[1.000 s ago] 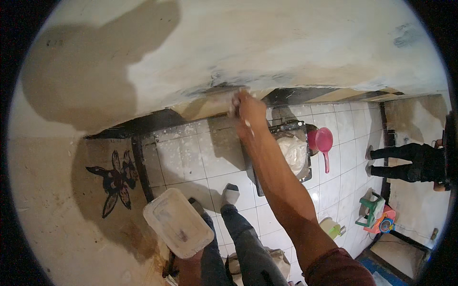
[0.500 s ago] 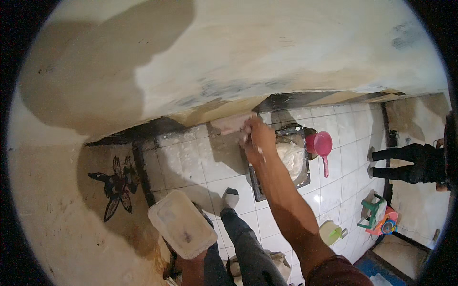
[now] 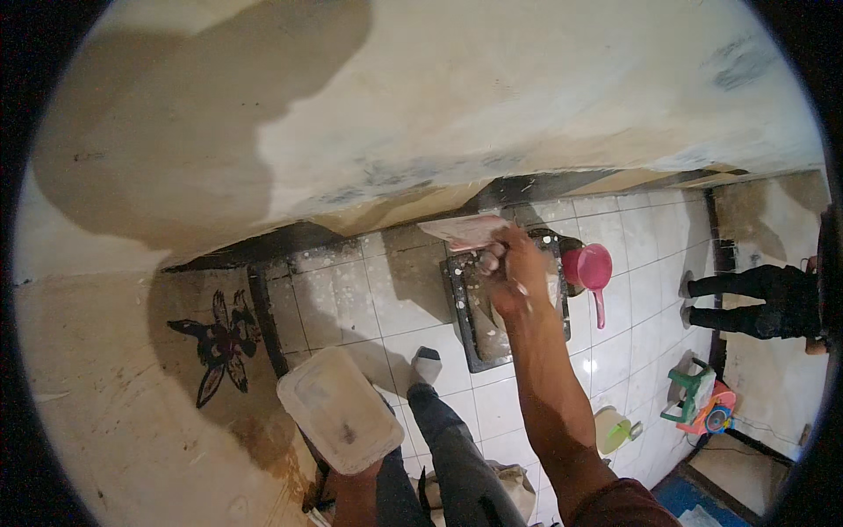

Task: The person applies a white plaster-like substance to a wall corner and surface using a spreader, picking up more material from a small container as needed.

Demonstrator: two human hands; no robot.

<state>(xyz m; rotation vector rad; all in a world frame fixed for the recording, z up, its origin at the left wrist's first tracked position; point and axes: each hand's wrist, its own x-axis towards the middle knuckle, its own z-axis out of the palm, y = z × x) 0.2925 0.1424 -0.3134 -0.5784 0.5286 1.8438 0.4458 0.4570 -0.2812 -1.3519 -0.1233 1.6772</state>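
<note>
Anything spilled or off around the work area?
Yes: white spots, likely spatter, dot the otherwise clean-looking floor tiles by the wall, left of the black tray. Dark smudges also leave the lower wall patchy.

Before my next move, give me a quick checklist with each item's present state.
1. Right hand gripping the scraper: ok, fingers curled around it.
2. Left hand holding the tub: ok, it supports the near end, though its fingers are mostly hidden.
3. Scraper not touching the tray: cannot tell, they overlap in this view.
4. Floor beside the tray clear: not ok, a pink dipper sits at its right.
5. Other person away from the tray: ok, standing far right.
</note>
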